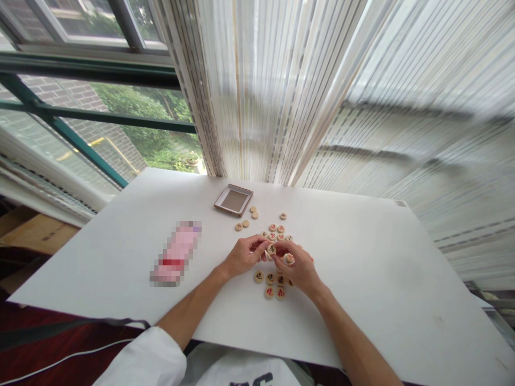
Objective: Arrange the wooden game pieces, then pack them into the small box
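Note:
Both hands meet over a cluster of round wooden Chinese chess pieces on the white table. A piece with a black character (271, 249) is pinched between the fingertips of my left hand (245, 255) and my right hand (298, 266), its marked face toward me. Below the hands lie pieces with black characters (270, 279) and a pair with red ones (275, 292). Red-marked pieces (277, 228) sit in rows just beyond my fingers. Some pieces in the middle are partly hidden under my hands.
A shallow square box part (234, 200) stands at the back of the table (386, 257). Several loose pieces (245, 223) lie near it, some with blank faces up. A blurred pink object (177, 252) rests at left. Curtains (265, 91) hang behind the table's far edge.

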{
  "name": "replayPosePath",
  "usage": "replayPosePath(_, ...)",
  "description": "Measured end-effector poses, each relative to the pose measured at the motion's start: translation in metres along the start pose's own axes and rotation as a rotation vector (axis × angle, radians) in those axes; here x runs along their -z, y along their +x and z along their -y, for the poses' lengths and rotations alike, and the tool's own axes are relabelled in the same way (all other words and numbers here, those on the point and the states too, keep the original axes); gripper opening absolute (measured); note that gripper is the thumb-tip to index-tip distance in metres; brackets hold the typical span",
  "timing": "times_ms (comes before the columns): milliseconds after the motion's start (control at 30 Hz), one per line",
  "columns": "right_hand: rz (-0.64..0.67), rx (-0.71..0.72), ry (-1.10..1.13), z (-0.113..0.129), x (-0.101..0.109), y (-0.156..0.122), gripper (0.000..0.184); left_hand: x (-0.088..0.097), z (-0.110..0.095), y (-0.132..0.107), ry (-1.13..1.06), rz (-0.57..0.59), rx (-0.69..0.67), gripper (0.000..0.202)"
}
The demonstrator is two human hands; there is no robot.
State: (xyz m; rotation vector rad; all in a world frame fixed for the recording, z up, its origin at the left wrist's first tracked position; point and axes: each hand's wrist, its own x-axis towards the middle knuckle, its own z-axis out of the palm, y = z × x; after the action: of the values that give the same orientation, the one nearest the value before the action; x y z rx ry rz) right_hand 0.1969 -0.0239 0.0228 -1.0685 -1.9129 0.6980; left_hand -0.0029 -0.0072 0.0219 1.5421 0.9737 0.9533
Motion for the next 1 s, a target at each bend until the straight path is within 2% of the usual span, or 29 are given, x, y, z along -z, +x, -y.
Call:
replayPosePath(267, -0.031, -0.017, 0.037, 0.002, 0.001, 0.001, 0.016, -0.003, 0.000, -0.001, 0.010, -0.015, -0.005, 0.032)
replayPosePath(333, -0.048, -0.059, 0.046, 0.007, -0.004, -0.001, 0.016, -0.010, -0.001, -0.003, -0.059, -0.048, 0.051, 0.032)
replayPosePath(433, -0.099, -0.171, 0.083, 0.019, -0.008, 0.002, 0.016, -0.022, -0.011, -0.003, -0.246, -0.100, 0.218, 0.036)
replayPosePath(500, -0.172, -0.225, 0.101, 0.031, -0.004, 0.008, 0.017, -0.024, -0.024, -0.004, -0.280, -0.126, 0.197, 0.034)
replayPosePath(567, -0.254, -0.236, 0.063, 0.043, 0.006, 0.010, 0.019, -0.020, -0.039, -0.009, -0.136, -0.202, 0.053, 0.029)
replayPosePath(633, -0.343, -0.228, -0.034, 0.053, 0.016, 0.001, 0.017, -0.012, -0.049, -0.023, 0.109, -0.373, -0.069, 0.023)
replayPosePath(700, -0.378, -0.172, -0.121, 0.058, 0.018, -0.027, 0.016, -0.008, -0.048, -0.051, 0.301, -0.503, -0.133, 0.019)
replayPosePath(733, -0.342, -0.115, -0.140, 0.059, 0.014, -0.048, 0.019, -0.009, -0.043, -0.070, 0.381, -0.544, -0.153, 0.016)
replayPosePath(767, -0.268, -0.045, -0.154, 0.059, 0.007, -0.071, 0.024, -0.012, -0.036, -0.090, 0.454, -0.498, -0.182, 0.015)
replayPosePath(867, -0.121, 0.111, -0.295, 0.056, -0.027, -0.137, 0.031, -0.032, -0.010, -0.144, 0.710, -0.073, -0.317, 0.033)
replayPosePath(933, -0.067, 0.170, -0.416, 0.054, -0.045, -0.163, 0.032, -0.045, 0.001, -0.163, 0.816, -0.004, -0.313, 0.033)
replayPosePath(1000, 0.009, 0.157, -0.458, 0.054, -0.053, -0.171, 0.032, -0.051, 0.005, -0.167, 0.814, 0.017, -0.306, 0.033)
